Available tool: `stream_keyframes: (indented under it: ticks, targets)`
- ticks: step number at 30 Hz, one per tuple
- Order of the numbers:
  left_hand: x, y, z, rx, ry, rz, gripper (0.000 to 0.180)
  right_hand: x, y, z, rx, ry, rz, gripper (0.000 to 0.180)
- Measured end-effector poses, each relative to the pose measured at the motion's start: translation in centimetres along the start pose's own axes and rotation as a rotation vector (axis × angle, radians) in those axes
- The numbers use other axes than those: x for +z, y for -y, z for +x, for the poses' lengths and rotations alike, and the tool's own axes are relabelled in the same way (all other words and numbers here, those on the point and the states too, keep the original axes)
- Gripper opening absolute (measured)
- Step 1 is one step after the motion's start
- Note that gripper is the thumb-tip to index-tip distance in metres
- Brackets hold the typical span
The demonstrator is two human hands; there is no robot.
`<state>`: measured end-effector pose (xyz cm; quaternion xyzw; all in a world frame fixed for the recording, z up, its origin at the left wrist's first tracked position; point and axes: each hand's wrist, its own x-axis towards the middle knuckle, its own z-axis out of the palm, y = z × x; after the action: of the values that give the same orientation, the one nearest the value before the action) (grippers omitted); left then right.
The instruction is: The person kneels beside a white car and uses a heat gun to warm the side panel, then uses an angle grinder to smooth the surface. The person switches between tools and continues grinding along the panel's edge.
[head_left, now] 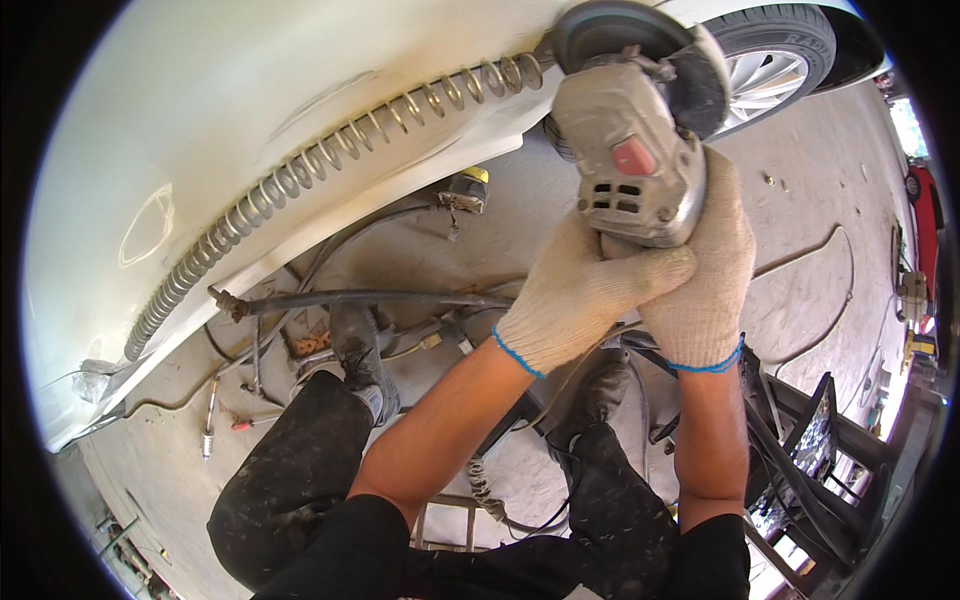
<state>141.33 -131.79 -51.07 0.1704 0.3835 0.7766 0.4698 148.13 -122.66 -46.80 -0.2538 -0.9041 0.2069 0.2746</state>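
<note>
Grinder seemed liable to kick if its disc caught the spring ahead and left of the left hand. It lay just beyond that hand and the right hand, both curled around its rear, 2 gloved grips with some fingers hidden.

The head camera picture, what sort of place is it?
Probably a car repair workshop: I can see a pale car body, a car wheel and a dusty power grinder in two gloved hands.
</note>
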Motion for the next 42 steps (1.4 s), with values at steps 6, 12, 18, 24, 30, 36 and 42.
stream_keyframes:
  ticks: [6,12,18,24,30,36,42]
  targets:
    - [0.6,-0.1,0.3,0.030,-0.010,-0.014,0.062,-0.4,-0.2,0.1,0.007,-0.023,0.049,0.071]
    - [-0.1,0.5,-0.1,-0.005,-0.059,-0.053,0.059,0.2,-0.4,0.0,-0.046,0.049,-0.002,0.071]
    - [1.4,-1.0,0.2,0.009,0.004,0.009,0.064,-0.4,-0.6,0.6,-0.037,-0.088,0.094,0.069]
    - [1.6,-1.8,0.4,0.078,0.019,0.150,0.063,-0.7,-0.4,0.8,-0.007,-0.089,0.194,0.072]
    - [1.3,-1.3,-0.1,0.000,-0.025,0.023,0.061,-0.9,-0.2,0.4,-0.016,-0.015,0.065,0.074]
    - [2.8,-2.6,0.7,0.031,0.050,0.047,0.061,-1.5,0.1,1.2,0.021,-0.145,0.204,0.073]
    - [2.1,-2.3,0.4,0.031,0.014,0.100,0.061,-1.0,-0.5,1.1,-0.069,-0.140,0.156,0.072]
